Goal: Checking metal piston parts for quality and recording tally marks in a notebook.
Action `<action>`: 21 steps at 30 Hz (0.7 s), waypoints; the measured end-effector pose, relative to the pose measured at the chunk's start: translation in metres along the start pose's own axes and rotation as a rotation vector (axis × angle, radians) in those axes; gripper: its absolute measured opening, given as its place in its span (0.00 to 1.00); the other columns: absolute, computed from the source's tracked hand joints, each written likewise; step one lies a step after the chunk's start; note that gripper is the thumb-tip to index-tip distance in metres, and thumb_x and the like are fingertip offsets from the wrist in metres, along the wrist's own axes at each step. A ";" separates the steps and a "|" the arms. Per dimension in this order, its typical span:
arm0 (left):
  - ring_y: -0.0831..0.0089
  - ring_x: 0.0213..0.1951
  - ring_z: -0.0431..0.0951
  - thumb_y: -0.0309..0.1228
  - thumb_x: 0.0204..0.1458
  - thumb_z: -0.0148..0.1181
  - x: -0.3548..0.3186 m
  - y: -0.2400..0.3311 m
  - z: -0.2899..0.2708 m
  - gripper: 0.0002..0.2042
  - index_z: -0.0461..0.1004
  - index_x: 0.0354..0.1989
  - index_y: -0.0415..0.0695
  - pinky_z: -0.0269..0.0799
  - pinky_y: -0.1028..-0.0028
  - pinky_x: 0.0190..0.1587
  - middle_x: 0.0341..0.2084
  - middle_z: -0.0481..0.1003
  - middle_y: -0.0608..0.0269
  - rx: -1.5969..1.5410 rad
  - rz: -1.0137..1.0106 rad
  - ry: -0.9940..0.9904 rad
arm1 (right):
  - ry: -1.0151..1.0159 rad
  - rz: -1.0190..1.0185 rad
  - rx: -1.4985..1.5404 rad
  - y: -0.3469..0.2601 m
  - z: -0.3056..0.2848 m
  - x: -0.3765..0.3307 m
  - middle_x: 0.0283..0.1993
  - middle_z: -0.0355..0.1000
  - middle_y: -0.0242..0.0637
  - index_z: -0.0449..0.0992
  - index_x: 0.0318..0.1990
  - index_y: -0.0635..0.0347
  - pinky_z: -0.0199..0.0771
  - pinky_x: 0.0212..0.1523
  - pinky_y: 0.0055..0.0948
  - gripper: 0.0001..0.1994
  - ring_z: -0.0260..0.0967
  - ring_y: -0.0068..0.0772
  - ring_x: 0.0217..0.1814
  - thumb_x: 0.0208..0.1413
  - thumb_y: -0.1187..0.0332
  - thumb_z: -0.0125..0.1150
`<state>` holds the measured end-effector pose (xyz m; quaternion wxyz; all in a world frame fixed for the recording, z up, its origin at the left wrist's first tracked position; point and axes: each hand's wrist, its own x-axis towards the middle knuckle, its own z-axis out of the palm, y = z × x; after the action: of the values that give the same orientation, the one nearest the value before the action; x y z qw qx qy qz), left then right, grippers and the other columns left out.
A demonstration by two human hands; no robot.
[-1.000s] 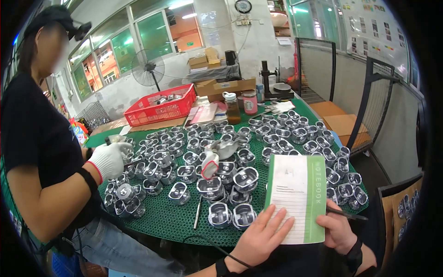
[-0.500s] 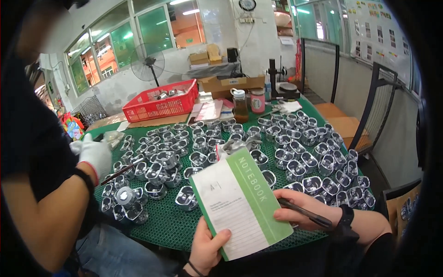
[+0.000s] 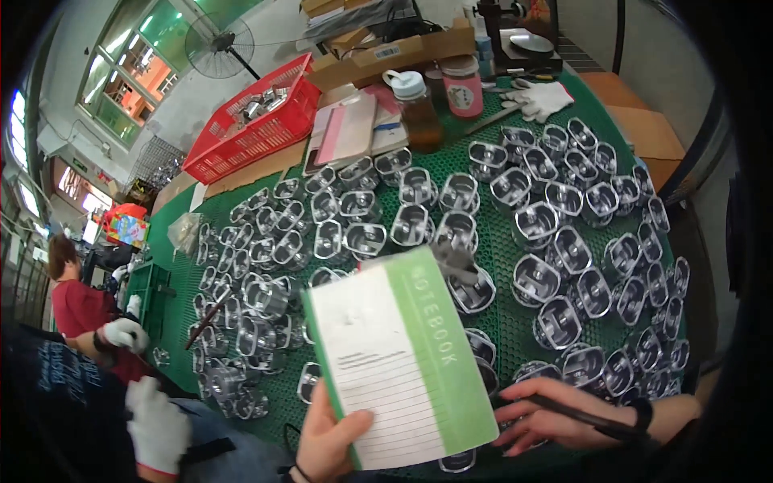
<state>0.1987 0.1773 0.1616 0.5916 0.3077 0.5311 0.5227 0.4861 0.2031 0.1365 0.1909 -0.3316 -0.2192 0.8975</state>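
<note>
My left hand (image 3: 330,439) grips a green and white notebook (image 3: 386,338) by its lower left corner, thumb on the front cover. My right hand (image 3: 555,414), at the notebook's lower right edge, holds a black pen (image 3: 584,417) lying across it; the fingers are partly spread, and whether they touch the notebook is unclear. Rows of silver metal pistons (image 3: 560,322) stand on a green perforated mat (image 3: 506,310) beneath and around the notebook, which hides some of them. A grey, blurred item (image 3: 456,262) shows behind its upper right corner.
A red crate (image 3: 250,121) with metal parts stands far left, near a lidded bottle (image 3: 420,121) and a pink jar (image 3: 463,92). White gloves (image 3: 539,101) lie far right. At left are a co-worker's gloved hand (image 3: 157,427) and a person in a red top (image 3: 76,290).
The view has turned down and tilted. My right hand has loosened from the notebook's edge, its fingers spreading, with the pen still in it. The co-worker's gloved hand now shows lower at left.
</note>
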 end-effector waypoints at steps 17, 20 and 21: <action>0.56 0.44 0.77 0.16 0.51 0.51 0.184 0.145 -0.002 0.28 0.50 0.60 0.46 0.81 0.63 0.35 0.50 0.68 0.52 -0.073 -0.209 0.065 | 0.268 -0.192 -0.159 -0.209 0.103 0.136 0.41 0.72 0.40 0.60 0.56 0.60 0.69 0.23 0.22 0.19 0.71 0.26 0.27 0.58 0.71 0.52; 0.56 0.43 0.77 0.16 0.51 0.51 0.250 0.129 -0.051 0.29 0.50 0.60 0.47 0.81 0.64 0.34 0.50 0.69 0.52 0.027 -0.195 0.066 | 0.304 -0.183 -0.347 -0.182 0.086 0.135 0.46 0.72 0.42 0.58 0.60 0.58 0.71 0.26 0.25 0.21 0.73 0.30 0.29 0.60 0.70 0.51; 0.56 0.43 0.77 0.16 0.50 0.51 0.269 0.126 -0.060 0.29 0.50 0.60 0.48 0.80 0.63 0.34 0.50 0.69 0.52 0.040 -0.207 0.085 | 0.254 -0.184 -0.371 -0.166 0.072 0.132 0.46 0.72 0.42 0.58 0.60 0.59 0.71 0.26 0.22 0.20 0.73 0.28 0.31 0.61 0.68 0.50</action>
<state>0.0753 0.4532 0.1802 0.6131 0.2406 0.5950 0.4607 0.3763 0.3866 0.2047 0.2339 -0.4498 -0.3838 0.7718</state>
